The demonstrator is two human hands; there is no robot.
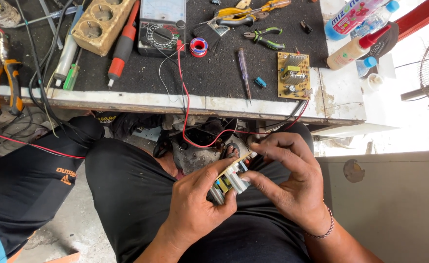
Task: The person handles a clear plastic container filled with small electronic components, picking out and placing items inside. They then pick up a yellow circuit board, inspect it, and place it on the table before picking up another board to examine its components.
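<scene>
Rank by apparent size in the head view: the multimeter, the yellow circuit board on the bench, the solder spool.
1. multimeter, though cut off by the frame's top edge
2. yellow circuit board
3. solder spool

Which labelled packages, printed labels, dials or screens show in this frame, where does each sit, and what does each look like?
Meter: top centre of the black mat; grey box, pale scale window, round black dial.
Drink bottle: top right, lying tilted; clear plastic, blue-and-pink printed label, blue cap.
Squeeze bottle: just below it; cream body, red nozzle, no label visible.
Trouser logo: on the left leg; small orange print on black cloth.
</scene>
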